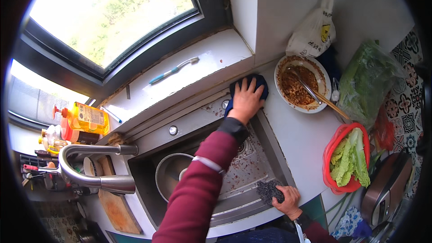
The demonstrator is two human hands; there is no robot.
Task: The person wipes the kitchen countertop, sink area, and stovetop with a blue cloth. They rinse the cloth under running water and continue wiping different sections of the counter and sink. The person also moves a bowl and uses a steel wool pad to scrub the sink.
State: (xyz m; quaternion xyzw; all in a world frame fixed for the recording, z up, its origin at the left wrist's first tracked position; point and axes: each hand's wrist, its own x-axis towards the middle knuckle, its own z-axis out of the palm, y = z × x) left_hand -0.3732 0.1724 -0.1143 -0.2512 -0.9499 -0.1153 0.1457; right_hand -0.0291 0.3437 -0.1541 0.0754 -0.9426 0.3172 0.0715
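My left hand (246, 102) lies palm down on a bunched dark blue cloth (262, 82), fingers spread over it, at the sink's far right corner. Its maroon-sleeved arm crosses the sink and hides part of it. At the near right edge of the steel sink (281, 153), my right hand (288, 201) is closed on a dark grey mesh scouring pad (269, 191). Reddish food scraps are scattered over the basin's right floor. To the left, partly behind my arm, a round metal pot (164, 171) sits in the basin.
Right of the sink are a white bowl (280, 77) with brown food residue, a spoon and chopsticks, a red basket (329, 177) of leafy greens and bagged greens (366, 83). Left are a tall faucet (99, 181), cutting board (119, 213) and yellow soap bottle (92, 119). A toothbrush (173, 69) lies on the sill.
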